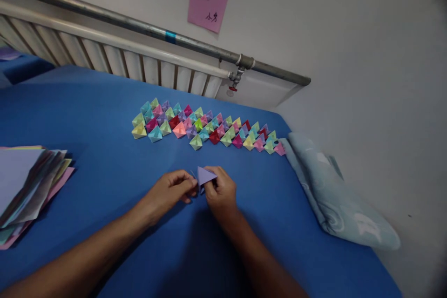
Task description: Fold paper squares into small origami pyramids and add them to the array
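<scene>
A folded lavender paper piece (pixel 206 176) is held above the blue table (pixel 139 163). My right hand (pixel 220 191) grips it from the right, its fingers closed on the paper. At the left edge of the paper is my left hand (pixel 176 187), its thumb and fingers pinched together; whether they hold a part of the paper is too small to tell. Beyond both hands, several folded paper shapes (pixel 179 129) in many colours stand in close slanting rows on the table.
A stack of coloured paper sheets (pixel 21 177) lies at the left. At the right edge is a folded pale green cloth (pixel 331 195). Behind the table are a white radiator (pixel 132 63) and a metal pipe (pixel 139 25). A pink note (pixel 209 0) is on the wall.
</scene>
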Available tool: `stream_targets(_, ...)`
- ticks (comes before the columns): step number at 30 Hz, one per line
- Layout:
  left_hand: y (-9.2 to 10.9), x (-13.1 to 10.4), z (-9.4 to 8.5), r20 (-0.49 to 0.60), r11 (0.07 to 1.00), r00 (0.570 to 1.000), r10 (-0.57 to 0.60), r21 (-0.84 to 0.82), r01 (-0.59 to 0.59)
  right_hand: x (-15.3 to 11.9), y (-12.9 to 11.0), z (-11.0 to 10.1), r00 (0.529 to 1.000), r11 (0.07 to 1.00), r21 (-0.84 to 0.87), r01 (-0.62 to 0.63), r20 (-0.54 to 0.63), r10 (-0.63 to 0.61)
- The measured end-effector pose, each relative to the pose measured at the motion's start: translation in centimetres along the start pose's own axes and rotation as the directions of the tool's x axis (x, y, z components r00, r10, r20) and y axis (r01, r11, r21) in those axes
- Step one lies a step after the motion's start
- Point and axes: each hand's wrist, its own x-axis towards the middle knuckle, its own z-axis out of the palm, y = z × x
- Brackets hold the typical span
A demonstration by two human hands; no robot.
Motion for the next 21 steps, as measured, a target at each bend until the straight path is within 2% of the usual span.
stream_targets(4,-0.5,0.5,-0.2,-0.031,0.982,0.997,-0.064,-0.182,0.058,-0.5,-0.4,0.2,0.994,0.995,-0.046,0.092,0.058,-0.089)
stream_targets(10,-0.8,1.0,-0.7,0.035,0.925,0.988,-0.15,-0.348,0.153,-0.7,-0.3,0.3,0.965,0.961,-0.135,0.24,0.144,-0.221)
stream_targets(21,-0.5,0.9,-1.2,0.011,0.94,0.983,-0.182,-0.291,0.177,-0.7,-0.1,0.4,0.963,0.966,-0.109,0.234,0.165,-0.215)
